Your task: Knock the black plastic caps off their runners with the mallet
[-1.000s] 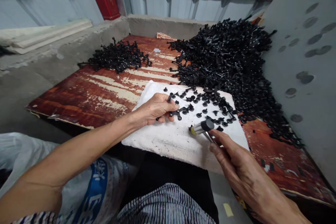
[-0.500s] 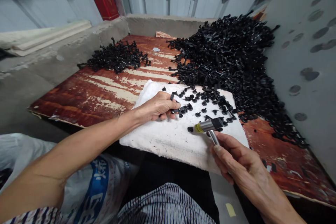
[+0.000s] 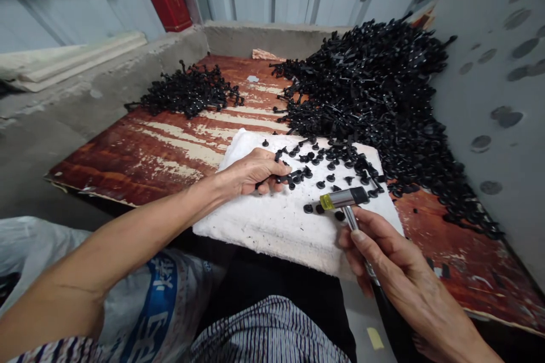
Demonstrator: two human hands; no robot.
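My left hand (image 3: 263, 171) is closed around small black parts (image 3: 281, 154) above the left half of a white padded board (image 3: 272, 227). Black bits stick out past its thumb and fingertips. In my right hand (image 3: 383, 249), at the board's right edge, is the metal handle of a small hammer. The hammer head (image 3: 344, 198) is silver, with a yellow face to the left and a black face to the right, held over the board. Several loose black round pieces (image 3: 331, 178) lie on the board between and beyond my hands.
A large heap of black parts (image 3: 361, 85) covers the back right of the red-brown worn tabletop (image 3: 170, 153). A smaller heap (image 3: 191, 91) sits at the back left. A grey panel (image 3: 494, 96) stands on the right. White sacks (image 3: 170, 300) are below, at the left.
The hammer head has shifted slightly right and up, uncovering a black piece under its yellow end. My left hand has barely moved, its fingers still closed.
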